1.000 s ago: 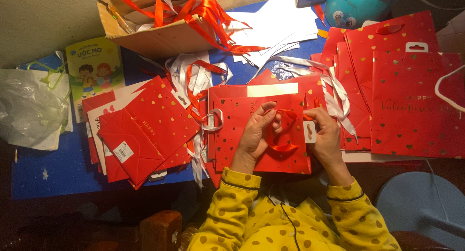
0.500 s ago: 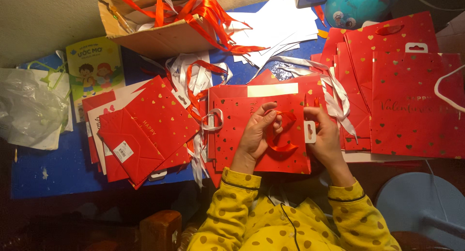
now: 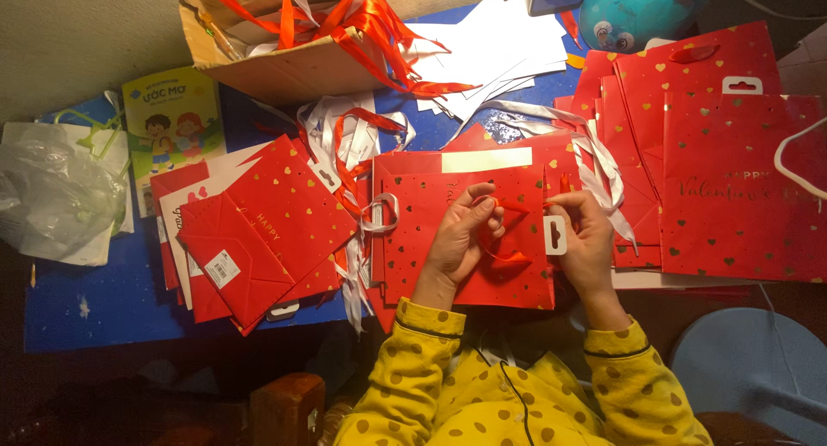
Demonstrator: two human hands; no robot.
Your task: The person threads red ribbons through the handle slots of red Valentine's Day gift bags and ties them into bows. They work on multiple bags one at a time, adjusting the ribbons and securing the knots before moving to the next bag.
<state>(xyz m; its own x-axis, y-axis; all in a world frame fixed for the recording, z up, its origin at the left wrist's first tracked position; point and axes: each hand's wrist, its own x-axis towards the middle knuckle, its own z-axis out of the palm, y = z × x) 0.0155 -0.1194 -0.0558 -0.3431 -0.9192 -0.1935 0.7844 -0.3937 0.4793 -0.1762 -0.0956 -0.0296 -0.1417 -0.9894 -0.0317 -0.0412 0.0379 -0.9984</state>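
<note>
Still, little has changed since a moment ago: your left hand (image 3: pixel 457 239) keeps its fingers pinched on the red ribbon (image 3: pixel 504 239), while your right hand (image 3: pixel 586 239) grips the ribbon's other end, now drawn out a bit straighter between them. That ribbon loops over the red gift bag (image 3: pixel 413 239) with gold hearts, lying flat on the blue table (image 3: pixel 112 300) directly before you. Neighbouring stacks of red bags (image 3: pixel 724 188) have stayed put.

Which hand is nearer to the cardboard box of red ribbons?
Left. The left hand lies on the red gift bag, below and slightly right of the cardboard box. The right hand holds the ribbon at the bag's right edge, farther from the box.
</note>
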